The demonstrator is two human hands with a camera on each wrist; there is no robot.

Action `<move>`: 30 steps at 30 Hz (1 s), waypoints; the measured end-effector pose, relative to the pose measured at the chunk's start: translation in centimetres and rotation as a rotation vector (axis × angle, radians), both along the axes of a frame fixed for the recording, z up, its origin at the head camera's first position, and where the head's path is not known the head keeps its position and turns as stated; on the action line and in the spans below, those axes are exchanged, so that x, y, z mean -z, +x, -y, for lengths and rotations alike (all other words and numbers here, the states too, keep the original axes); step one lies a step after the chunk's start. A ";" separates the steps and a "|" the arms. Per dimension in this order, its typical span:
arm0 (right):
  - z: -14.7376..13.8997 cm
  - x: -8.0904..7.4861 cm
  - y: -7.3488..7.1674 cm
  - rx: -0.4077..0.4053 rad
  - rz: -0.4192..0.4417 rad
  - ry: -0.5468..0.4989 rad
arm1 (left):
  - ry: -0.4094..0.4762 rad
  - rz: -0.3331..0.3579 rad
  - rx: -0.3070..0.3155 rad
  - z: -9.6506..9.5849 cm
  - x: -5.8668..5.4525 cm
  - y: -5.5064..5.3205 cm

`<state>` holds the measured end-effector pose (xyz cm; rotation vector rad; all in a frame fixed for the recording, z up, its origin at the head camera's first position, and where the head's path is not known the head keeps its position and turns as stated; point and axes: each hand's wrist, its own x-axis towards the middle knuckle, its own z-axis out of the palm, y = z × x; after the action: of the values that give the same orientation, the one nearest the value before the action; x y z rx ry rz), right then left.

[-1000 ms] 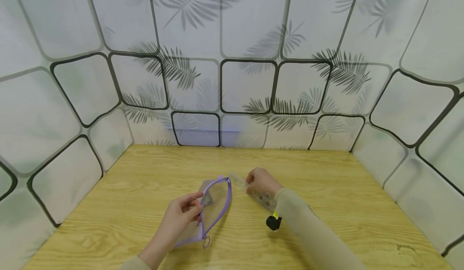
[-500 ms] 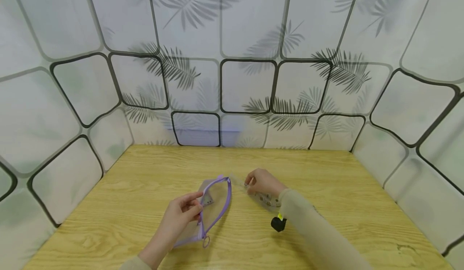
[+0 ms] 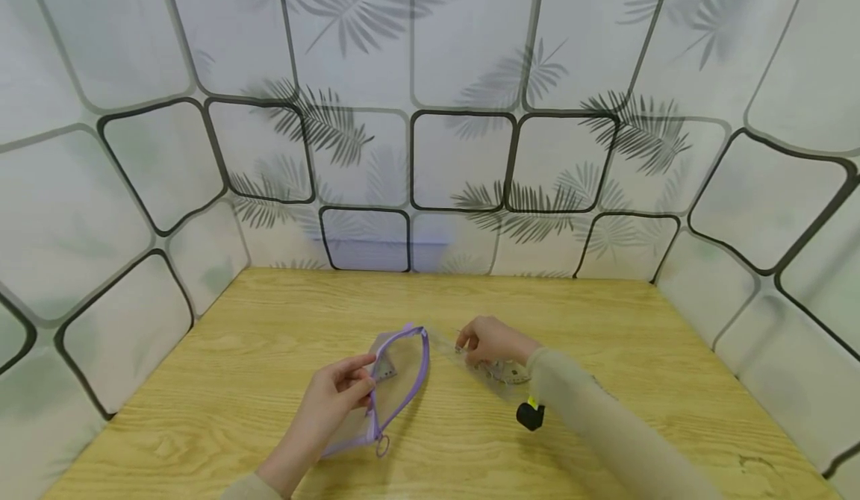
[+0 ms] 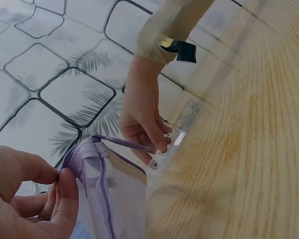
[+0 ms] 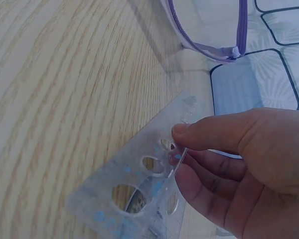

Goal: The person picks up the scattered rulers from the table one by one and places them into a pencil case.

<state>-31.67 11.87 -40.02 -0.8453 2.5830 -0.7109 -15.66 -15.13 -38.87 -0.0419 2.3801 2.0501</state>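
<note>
So the left hand (image 3: 339, 392) is pinching the edge of a see-through pouch with purple trim (image 3: 423, 369), which gapes open at bottom centre of the head view. Just right of it, the right hand (image 3: 496, 340) has a clear plastic stencil (image 5: 124, 169) pinched between thumb and fingers, round holes and all. It's all over a wood-grain table (image 3: 269, 313), with a leaf-print backdrop (image 3: 463, 160) filling the upper frame.

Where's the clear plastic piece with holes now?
In the head view, the clear plastic piece is pinched in the right hand, right of the purple-edged pouch.
</note>
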 end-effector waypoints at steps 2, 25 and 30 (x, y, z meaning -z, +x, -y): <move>-0.2 -0.1 0.1 -0.013 0.016 -0.008 | 0.001 -0.004 -0.002 0.0 0.0 0.0; -1.5 -0.3 1.5 0.018 0.136 -0.116 | -0.001 -0.006 -0.001 0.0 0.0 0.1; -2.1 -0.3 1.7 -0.015 0.152 -0.132 | 0.000 -0.004 0.002 0.0 0.1 0.0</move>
<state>-30.00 13.99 -39.77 -0.8151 2.4138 -0.9134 -15.61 -15.11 -38.96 -0.0349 2.3822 2.0509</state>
